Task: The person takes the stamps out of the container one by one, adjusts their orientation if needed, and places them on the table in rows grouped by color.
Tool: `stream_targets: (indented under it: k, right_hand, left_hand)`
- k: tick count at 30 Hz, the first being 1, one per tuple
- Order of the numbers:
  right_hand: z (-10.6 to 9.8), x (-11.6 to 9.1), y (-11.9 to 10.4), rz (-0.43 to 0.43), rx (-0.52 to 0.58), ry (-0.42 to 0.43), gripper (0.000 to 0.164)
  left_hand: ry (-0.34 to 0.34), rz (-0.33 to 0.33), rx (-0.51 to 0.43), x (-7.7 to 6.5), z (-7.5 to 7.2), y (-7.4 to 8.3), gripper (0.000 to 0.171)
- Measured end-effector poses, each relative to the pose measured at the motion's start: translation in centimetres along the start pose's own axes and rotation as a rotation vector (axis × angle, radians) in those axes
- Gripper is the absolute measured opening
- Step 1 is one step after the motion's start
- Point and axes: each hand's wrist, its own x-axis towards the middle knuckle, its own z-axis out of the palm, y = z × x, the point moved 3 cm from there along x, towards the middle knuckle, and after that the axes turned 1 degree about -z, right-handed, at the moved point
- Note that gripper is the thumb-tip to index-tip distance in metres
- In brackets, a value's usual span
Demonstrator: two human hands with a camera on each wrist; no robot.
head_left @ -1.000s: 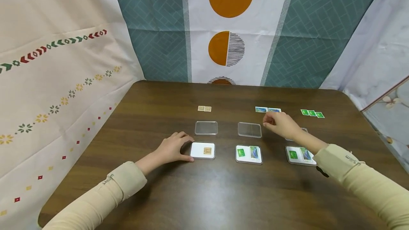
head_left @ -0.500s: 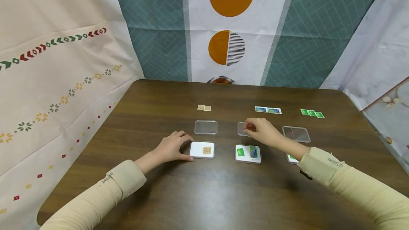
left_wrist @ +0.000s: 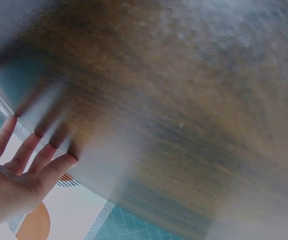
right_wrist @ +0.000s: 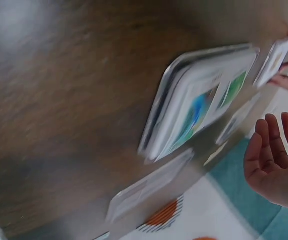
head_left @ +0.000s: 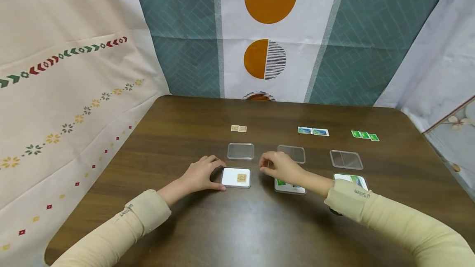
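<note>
My left hand (head_left: 203, 174) holds the left end of a clear plastic case (head_left: 231, 177), thumb and finger at its two left corners. Inside the case, one brown stamp (head_left: 241, 178) lies on a white insert. In the left wrist view its fingers (left_wrist: 21, 155) reach down to the tabletop. Over the gap between the left and middle cases hovers my right hand (head_left: 283, 167), its fingers loosely curled, with nothing visible in them. The forearm partly covers the middle case (head_left: 290, 190), whose blue and green stamps show in the right wrist view. A third case (head_left: 338, 176) is half hidden by the right sleeve.
Behind the cases lie clear plastic lids: left (head_left: 240, 151), middle (head_left: 297, 155) and right (head_left: 346, 160). Farther back are two brown stamps (head_left: 238, 128), two blue stamps (head_left: 313, 131) and three green stamps (head_left: 365, 135) on the wooden table (head_left: 193, 114). Patterned cloths hang around the table.
My right hand has travelled left and nearer from beside the blue stamps, passing over the middle lid. My left hand stays at the left case.
</note>
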Motion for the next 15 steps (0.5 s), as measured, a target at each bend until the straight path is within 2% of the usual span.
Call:
stream_targets:
  k: [7, 15]
  right_hand:
    - [1.3, 0.2, -1.3, -0.032, -0.027, -0.066, 0.009]
    - [2.1, 0.3, -2.0, -0.040, -0.073, -0.072, 0.010]
  left_hand:
    - [-0.006, -0.001, 0.006, 0.3, 0.1, 0.0, 0.063]
    - [-0.008, -0.004, 0.011, 0.2, 0.2, 0.0, 0.064]
